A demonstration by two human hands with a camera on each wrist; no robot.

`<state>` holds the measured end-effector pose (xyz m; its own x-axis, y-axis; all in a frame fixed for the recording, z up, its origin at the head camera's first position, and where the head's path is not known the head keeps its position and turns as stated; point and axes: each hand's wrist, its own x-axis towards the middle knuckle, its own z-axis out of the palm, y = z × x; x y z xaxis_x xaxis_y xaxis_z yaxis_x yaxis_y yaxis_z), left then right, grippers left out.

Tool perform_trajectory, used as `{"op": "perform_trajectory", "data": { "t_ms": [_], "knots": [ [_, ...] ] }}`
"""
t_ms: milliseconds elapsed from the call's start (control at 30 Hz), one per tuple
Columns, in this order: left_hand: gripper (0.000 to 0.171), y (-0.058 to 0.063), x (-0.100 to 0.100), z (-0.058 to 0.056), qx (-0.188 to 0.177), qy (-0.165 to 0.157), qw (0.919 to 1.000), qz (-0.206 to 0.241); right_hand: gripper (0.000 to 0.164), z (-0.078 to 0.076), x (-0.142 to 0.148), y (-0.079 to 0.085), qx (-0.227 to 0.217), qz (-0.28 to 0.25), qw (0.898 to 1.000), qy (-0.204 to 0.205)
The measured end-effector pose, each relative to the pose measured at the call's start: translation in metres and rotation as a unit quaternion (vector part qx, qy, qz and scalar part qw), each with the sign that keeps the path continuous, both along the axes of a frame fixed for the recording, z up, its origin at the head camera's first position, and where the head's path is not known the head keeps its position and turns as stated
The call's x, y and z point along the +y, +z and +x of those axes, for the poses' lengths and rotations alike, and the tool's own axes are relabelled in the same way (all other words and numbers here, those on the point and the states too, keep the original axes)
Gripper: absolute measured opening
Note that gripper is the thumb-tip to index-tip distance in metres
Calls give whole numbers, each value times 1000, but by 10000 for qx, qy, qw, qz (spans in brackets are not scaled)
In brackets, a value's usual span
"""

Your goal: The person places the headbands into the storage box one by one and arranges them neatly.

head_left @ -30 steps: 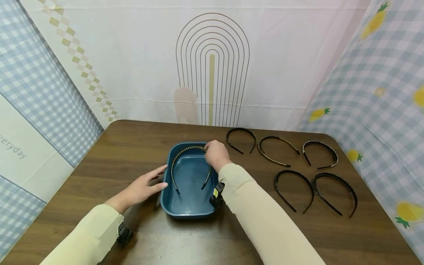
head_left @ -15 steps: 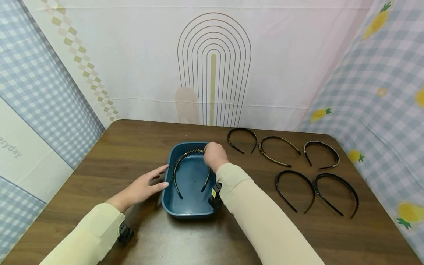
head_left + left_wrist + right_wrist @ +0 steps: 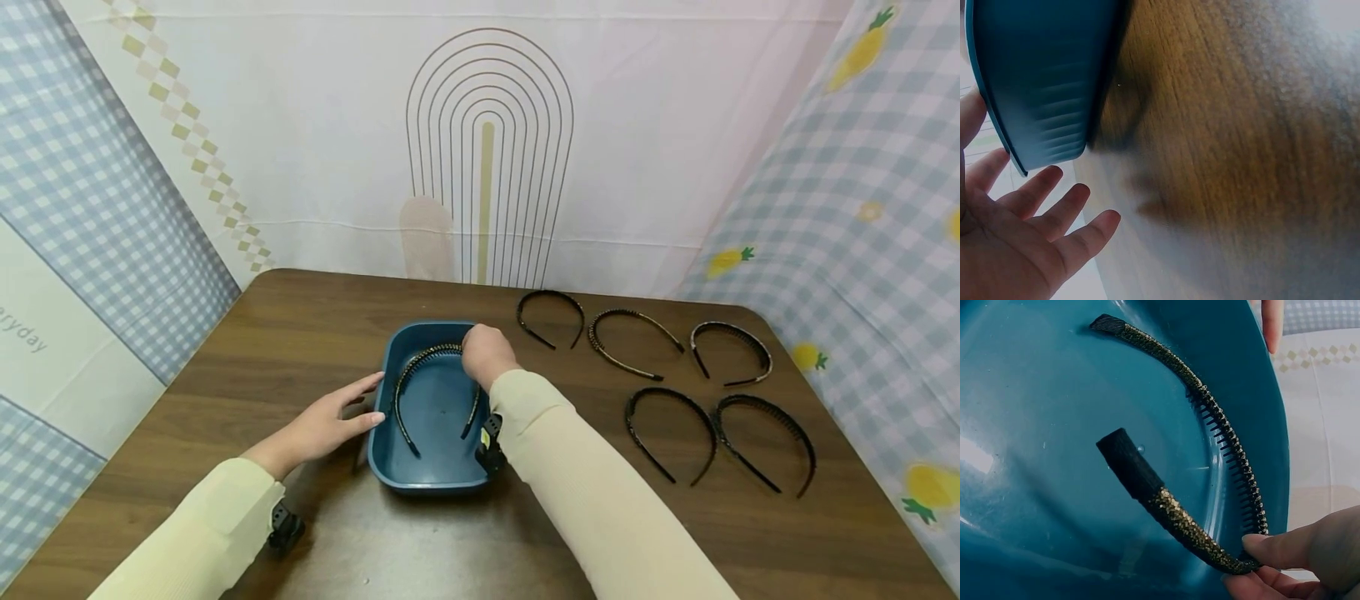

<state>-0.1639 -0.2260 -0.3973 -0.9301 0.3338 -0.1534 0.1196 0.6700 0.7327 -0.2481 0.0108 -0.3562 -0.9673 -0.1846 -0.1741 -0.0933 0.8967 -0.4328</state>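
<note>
A black headband with gold glitter and comb teeth (image 3: 1188, 531) is inside the blue plastic basin (image 3: 427, 477). My right hand (image 3: 489, 357) pinches it near one side of its curve between thumb and fingers. In the right wrist view, one dark tip of the headband lies low in the basin and the other points toward the camera. My left hand (image 3: 324, 429) touches the basin's left rim, thumb and fingers spread and fairly straight. From the left wrist, the basin's ribbed outer wall (image 3: 1041, 94) shows beside the extended fingers (image 3: 1085, 240).
Several more headbands lie on the brown wooden table (image 3: 300, 333) to the right. Among them are a thin black one (image 3: 550, 293), a gold one (image 3: 630, 367) and a toothed black one (image 3: 795, 429). Patterned cloth (image 3: 337, 142) hangs behind the table and at both sides.
The headband has come slightly down and toward me inside the basin, still in my right hand. My left hand keeps its place at the rim. The whole view has shifted a little.
</note>
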Motion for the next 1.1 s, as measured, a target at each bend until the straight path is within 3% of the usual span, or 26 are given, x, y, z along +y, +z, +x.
{"op": "perform_trajectory", "data": {
  "t_ms": [467, 867, 1100],
  "knots": [
    [69, 1, 0, -1, 89, -63, 9999, 13, 33, 5, -2, 4, 52, 388, 9992, -130],
    [69, 1, 0, 0, 70, -40, 10000, 59, 35, 5, -6, 4, -119, 701, 9975, -56],
    [66, 0, 1, 0, 55, 5, 10000, 74, 45, 2, -1, 2, -263, 463, 9985, 110]
  ]
}}
